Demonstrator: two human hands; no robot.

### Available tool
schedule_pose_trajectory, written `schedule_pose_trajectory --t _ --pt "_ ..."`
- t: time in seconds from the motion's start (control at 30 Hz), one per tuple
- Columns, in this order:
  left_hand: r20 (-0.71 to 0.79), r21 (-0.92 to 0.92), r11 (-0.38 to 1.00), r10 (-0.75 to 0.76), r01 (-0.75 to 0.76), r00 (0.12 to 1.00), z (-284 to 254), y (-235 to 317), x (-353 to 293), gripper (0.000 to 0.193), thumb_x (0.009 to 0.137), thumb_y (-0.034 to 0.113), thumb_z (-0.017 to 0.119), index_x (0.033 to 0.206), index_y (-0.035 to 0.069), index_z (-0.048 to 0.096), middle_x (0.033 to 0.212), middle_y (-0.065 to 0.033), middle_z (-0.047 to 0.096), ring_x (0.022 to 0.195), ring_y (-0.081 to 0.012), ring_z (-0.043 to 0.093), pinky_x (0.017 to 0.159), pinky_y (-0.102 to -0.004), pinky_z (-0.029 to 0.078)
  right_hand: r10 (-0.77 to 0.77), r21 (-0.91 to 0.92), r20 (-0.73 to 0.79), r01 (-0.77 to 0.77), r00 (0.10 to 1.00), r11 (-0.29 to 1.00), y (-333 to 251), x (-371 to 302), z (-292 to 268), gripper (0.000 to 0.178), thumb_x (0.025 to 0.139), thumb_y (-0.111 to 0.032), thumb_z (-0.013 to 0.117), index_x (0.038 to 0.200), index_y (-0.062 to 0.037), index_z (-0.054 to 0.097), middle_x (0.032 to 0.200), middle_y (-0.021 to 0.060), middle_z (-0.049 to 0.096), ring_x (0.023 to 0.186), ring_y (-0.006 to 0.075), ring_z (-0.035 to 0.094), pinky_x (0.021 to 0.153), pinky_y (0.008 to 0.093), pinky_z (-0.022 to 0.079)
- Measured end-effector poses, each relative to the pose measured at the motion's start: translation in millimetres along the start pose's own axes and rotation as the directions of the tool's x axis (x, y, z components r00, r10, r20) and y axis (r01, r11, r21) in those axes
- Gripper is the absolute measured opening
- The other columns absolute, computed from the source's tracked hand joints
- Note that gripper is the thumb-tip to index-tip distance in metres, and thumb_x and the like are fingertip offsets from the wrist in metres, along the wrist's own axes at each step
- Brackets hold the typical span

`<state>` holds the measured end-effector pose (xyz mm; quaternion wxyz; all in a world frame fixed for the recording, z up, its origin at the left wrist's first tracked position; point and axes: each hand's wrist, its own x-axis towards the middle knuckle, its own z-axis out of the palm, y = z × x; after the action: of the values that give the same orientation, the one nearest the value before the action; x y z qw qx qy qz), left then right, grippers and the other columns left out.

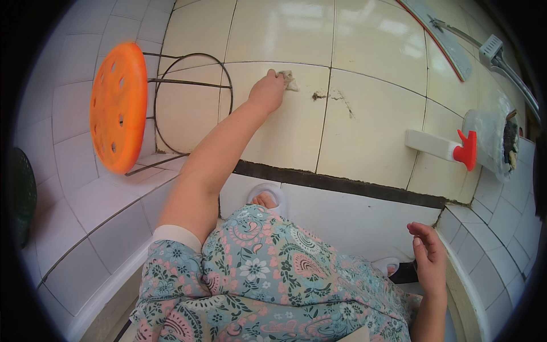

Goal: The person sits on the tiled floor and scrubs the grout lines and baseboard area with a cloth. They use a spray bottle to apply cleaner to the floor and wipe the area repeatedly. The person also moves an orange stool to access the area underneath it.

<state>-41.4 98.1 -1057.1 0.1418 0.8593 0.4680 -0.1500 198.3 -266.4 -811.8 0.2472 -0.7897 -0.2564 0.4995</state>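
My left hand (268,92) is closed on a crumpled whitish tissue or rag (289,81) at the cream tiles (285,134); the folds hide part of what the fingers grip. Just to its right, a dark smear of dirt (319,96) lies near the tile joint, with a thinner streak (345,102) beyond the joint. At the lower right, my right hand (430,256) hangs in the air beside my patterned clothing. Its fingers are loosely bent, the thumb apart, and nothing shows in them.
An orange stool (118,108) with thin dark legs lies tipped over at the left. To the right are a white spray bottle (431,143) with a red trigger and a clear plastic container (487,137). A flat mop (441,43) lies far right. A dark strip (342,185) edges the tiles.
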Motion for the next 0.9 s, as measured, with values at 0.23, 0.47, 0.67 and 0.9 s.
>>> schedule_pose_trajectory --t 0.23,0.47,0.67,0.9 --pt "0.002 0.198 0.96 0.201 -0.197 0.98 -9.0 12.8 -6.2 0.029 0.081 0.008 0.055 0.11 0.005 0.056 0.094 -0.0132 0.058 0.086 -0.0319 0.06 0.075 -0.0419 0.051 0.02 0.122 0.002 -0.02 1.0 0.992 1.9 -8.4 -22.1 0.026 0.089 -0.001 0.049 0.114 0.001 0.056 0.11 0.0086 0.061 0.106 0.0182 0.057 0.092 0.0308 0.043" --pt "0.089 0.148 0.93 0.326 -0.336 0.941 -15.8 16.3 19.8 0.017 0.081 0.009 0.055 0.096 0.001 0.055 0.091 -0.0153 0.061 0.082 -0.0322 0.062 0.073 -0.0402 0.051 -0.137 -0.145 0.058 0.144 0.989 0.979 8.6 0.7 -18.2 0.026 0.084 -0.001 0.055 0.11 -0.0027 0.06 0.105 0.0121 0.063 0.098 0.0258 0.06 0.086 0.0337 0.046" --pt "0.133 -0.291 0.957 0.065 -0.024 0.989 -7.6 65.9 15.8 0.027 0.083 0.006 0.051 0.108 -0.001 0.056 0.092 -0.0172 0.064 0.087 -0.0331 0.062 0.076 -0.0406 0.05 -0.161 -0.128 0.126 0.177 0.979 0.976 28.1 -8.3 -7.6 0.021 0.084 -0.003 0.056 0.104 -0.0043 0.062 0.097 0.0128 0.064 0.09 0.0305 0.061 0.079 0.0362 0.048" --pt "0.045 -0.385 0.92 0.092 -0.068 0.995 6.5 79.5 11.3 0.042 0.085 0.006 0.047 0.128 0.007 0.052 0.095 -0.0154 0.06 0.085 -0.0314 0.06 0.076 -0.0389 0.05 -0.223 -0.097 0.237 0.251 0.946 0.963 45.1 55.5 8.7 0.016 0.087 -0.006 0.053 0.101 -0.0021 0.062 0.096 0.0121 0.065 0.088 0.0279 0.062 0.077 0.0348 0.049"
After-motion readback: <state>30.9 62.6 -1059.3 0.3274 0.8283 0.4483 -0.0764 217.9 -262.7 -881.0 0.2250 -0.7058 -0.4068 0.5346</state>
